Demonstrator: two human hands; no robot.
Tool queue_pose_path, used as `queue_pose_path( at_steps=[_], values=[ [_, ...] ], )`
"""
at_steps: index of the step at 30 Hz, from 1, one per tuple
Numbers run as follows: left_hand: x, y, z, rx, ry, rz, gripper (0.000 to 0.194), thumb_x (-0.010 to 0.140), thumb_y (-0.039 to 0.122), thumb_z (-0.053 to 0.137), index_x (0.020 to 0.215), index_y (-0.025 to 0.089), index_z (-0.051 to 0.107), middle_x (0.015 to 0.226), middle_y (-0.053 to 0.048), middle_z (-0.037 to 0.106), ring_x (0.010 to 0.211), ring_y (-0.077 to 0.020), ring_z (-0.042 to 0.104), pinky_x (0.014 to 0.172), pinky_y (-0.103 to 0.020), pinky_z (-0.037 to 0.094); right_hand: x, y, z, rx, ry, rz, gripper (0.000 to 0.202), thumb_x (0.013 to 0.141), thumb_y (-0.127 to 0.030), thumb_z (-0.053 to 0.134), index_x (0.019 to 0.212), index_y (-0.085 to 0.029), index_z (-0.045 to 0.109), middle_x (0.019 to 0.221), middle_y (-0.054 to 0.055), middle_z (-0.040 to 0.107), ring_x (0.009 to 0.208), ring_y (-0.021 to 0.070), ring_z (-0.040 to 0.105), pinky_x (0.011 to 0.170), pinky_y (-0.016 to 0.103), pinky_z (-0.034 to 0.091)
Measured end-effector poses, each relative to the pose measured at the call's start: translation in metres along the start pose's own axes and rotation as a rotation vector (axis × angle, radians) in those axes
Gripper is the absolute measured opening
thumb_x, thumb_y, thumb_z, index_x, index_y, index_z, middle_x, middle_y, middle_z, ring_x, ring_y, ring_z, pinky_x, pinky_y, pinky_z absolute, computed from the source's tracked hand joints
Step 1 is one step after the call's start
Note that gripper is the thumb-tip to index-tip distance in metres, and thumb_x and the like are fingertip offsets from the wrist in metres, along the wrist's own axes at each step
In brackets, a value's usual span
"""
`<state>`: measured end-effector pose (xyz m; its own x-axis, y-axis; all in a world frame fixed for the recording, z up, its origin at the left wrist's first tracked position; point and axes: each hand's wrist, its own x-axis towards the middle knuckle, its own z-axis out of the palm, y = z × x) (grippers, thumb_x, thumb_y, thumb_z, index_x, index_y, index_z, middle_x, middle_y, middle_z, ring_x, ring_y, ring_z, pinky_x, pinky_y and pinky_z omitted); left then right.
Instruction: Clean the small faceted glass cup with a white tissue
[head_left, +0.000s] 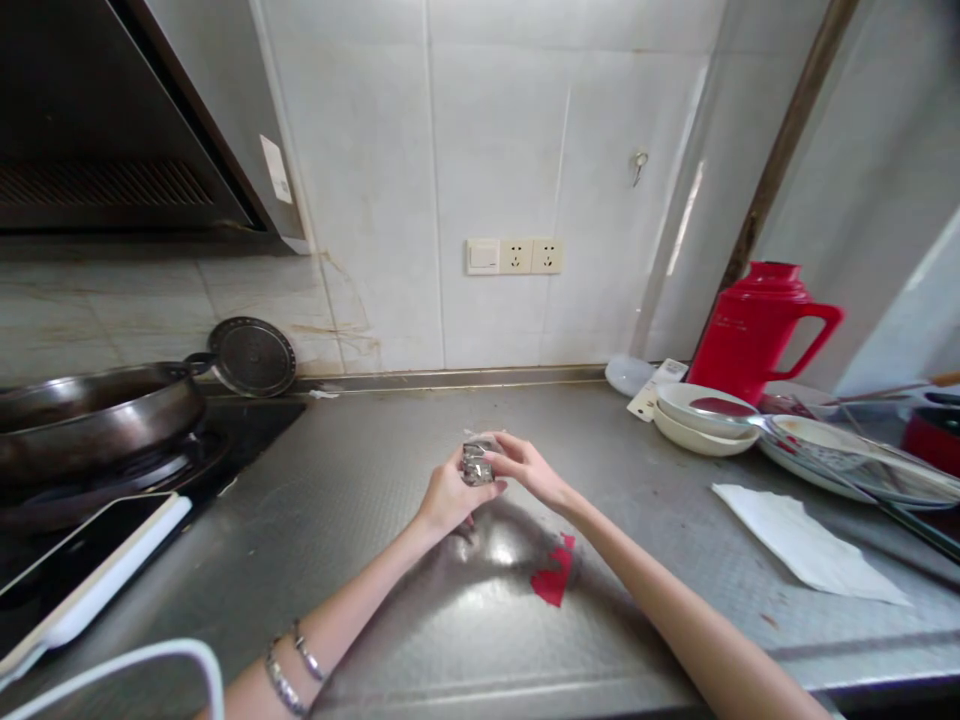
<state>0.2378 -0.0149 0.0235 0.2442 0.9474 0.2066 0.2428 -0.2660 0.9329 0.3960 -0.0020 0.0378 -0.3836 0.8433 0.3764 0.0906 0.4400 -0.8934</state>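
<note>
Near the middle of the metal counter [360, 560], a small dark, shiny object [477, 464] with a clear wrapper-like edge on top is held between both hands. My left hand [448, 497] has its fingers closed around the object's left and lower side. My right hand [525, 468] grips it from the right, fingers pressed on its upper side. What exactly the object is cannot be made out. A torn red scrap [553, 572] lies on the counter below my right hand.
At the left, a pan [97, 415] sits on the stove beside a phone [90, 570] with a white cable [150, 652]. A red thermos [754, 330], stacked bowls [705, 432], a plate with utensils [847, 465] and a white tissue [810, 545] occupy the right.
</note>
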Motion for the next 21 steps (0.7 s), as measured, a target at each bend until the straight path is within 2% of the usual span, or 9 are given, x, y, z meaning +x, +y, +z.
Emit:
queue_pose_path(
  at_steps=[2,3,6,8,9,11,14,18,21],
  values=[
    [0.003,-0.005,0.0,-0.027,0.024,-0.017,0.068,0.066,0.035,0.074,0.126,0.017,0.048,0.096,-0.006,0.067,0.054,-0.0111,0.059,0.033,-0.017,0.044,0.0,-0.001,0.001,0.056,-0.034,0.02,0.04,0.079,-0.036,0.065,0.115,-0.021,0.06,0.108,0.005,0.066,0.095,0.019,0.063,0.083,0.033,0.051],
    [0.004,-0.008,0.001,-0.056,0.042,-0.029,0.078,0.066,0.034,0.075,0.134,0.018,0.04,0.102,-0.008,0.066,0.057,-0.0115,0.061,0.034,-0.016,0.044,0.0,-0.001,0.002,0.085,-0.029,0.034,0.043,0.077,-0.035,0.067,0.116,-0.021,0.059,0.108,0.006,0.066,0.094,0.0192,0.063,0.082,0.033,0.052],
    [0.006,-0.012,0.001,-0.153,0.031,-0.059,0.113,0.065,0.036,0.077,0.147,0.022,0.001,0.119,-0.014,0.06,0.065,-0.0144,0.064,0.039,-0.019,0.048,0.001,0.002,0.003,0.158,0.039,0.063,0.046,0.073,-0.034,0.07,0.115,-0.019,0.059,0.106,0.006,0.067,0.091,0.02,0.065,0.082,0.035,0.054],
    [0.005,-0.012,-0.001,-0.127,-0.021,-0.017,0.124,0.062,0.036,0.08,0.147,0.023,-0.01,0.123,-0.017,0.058,0.077,-0.0191,0.067,0.054,-0.026,0.055,0.002,0.005,0.003,0.217,0.076,0.091,0.045,0.073,-0.035,0.071,0.113,-0.019,0.06,0.106,0.007,0.067,0.091,0.021,0.066,0.08,0.036,0.055],
    [0.005,-0.012,-0.002,-0.071,-0.028,0.033,0.128,0.057,0.035,0.082,0.147,0.023,-0.008,0.127,-0.018,0.055,0.088,-0.0227,0.066,0.065,-0.031,0.057,0.002,0.006,0.002,0.253,0.081,0.116,0.045,0.073,-0.037,0.07,0.113,-0.019,0.06,0.107,0.007,0.067,0.092,0.0215,0.066,0.078,0.036,0.056],
    [0.005,-0.012,-0.006,0.09,0.0,0.14,0.135,0.047,0.035,0.087,0.148,0.023,-0.001,0.137,-0.02,0.045,0.108,-0.0301,0.059,0.089,-0.044,0.051,0.002,0.007,0.001,0.317,0.07,0.171,0.042,0.076,-0.04,0.067,0.113,-0.019,0.06,0.111,0.008,0.065,0.095,0.0226,0.065,0.074,0.036,0.057],
    [0.006,-0.017,-0.01,0.261,0.044,0.203,0.133,0.041,0.038,0.088,0.147,0.022,0.009,0.146,-0.021,0.029,0.122,-0.0364,0.048,0.101,-0.053,0.039,0.001,0.006,0.001,0.339,0.037,0.225,0.039,0.078,-0.041,0.065,0.11,-0.018,0.062,0.11,0.009,0.065,0.097,0.023,0.065,0.072,0.035,0.057],
    [0.008,-0.024,-0.01,0.289,0.081,0.264,0.103,0.048,0.035,0.085,0.137,0.021,0.034,0.138,-0.016,0.043,0.125,-0.0333,0.046,0.103,-0.05,0.037,0.0,0.004,0.007,0.335,0.01,0.244,0.037,0.078,-0.042,0.065,0.108,-0.019,0.063,0.109,0.007,0.066,0.096,0.0217,0.065,0.07,0.032,0.058],
    [0.008,-0.022,-0.008,0.27,0.116,0.294,0.086,0.052,0.031,0.084,0.127,0.02,0.043,0.126,-0.013,0.055,0.116,-0.0283,0.053,0.1,-0.044,0.041,0.001,0.003,0.007,0.239,0.037,0.223,0.038,0.081,-0.044,0.061,0.108,-0.019,0.064,0.106,0.008,0.067,0.093,0.021,0.065,0.063,0.028,0.057]
  ],
)
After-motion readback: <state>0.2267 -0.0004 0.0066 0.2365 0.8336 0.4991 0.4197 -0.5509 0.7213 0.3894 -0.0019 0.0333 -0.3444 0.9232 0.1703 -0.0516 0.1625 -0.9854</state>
